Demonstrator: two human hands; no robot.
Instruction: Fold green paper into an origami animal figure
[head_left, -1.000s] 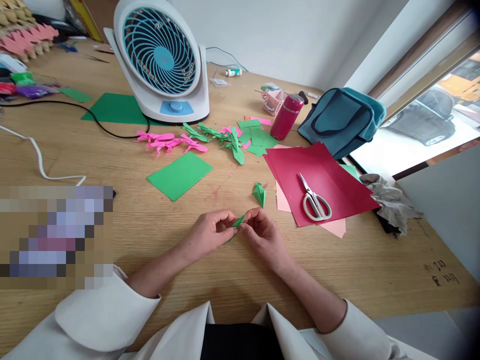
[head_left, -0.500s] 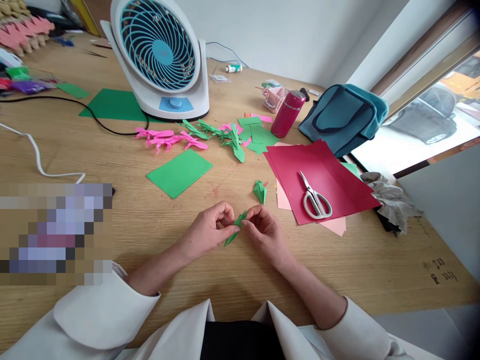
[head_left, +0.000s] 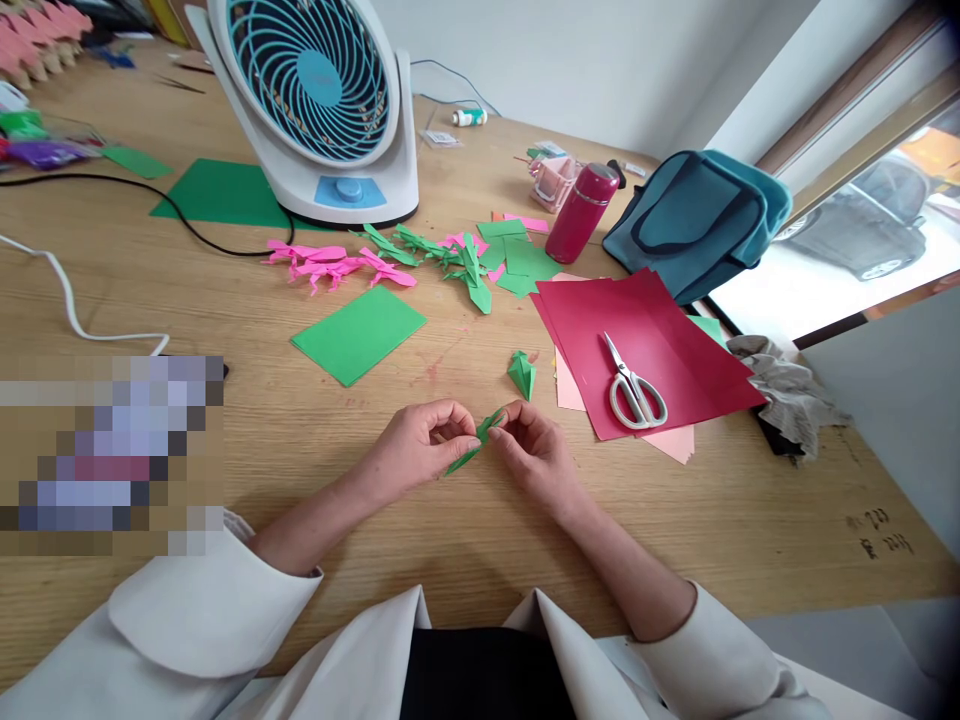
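Between my hands is a small folded green paper piece, narrow and tilted, partly covered by fingers. My left hand pinches its middle between thumb and fingertips. At its upper end, my right hand has thumb and index finger closed on the paper. Just beyond my right hand, another folded green piece stands on the wooden table. A flat green sheet lies farther up, with pink folded figures and green folded figures behind it.
White-handled scissors rest on red sheets at the right. Behind them are a red bottle and a teal bag. A fan stands at the back, its black cable running left. Crumpled cloth lies far right.
The view has shifted slightly. My fingers have moved a little on the green piece, which shows a different angle between them; both hands still pinch it.
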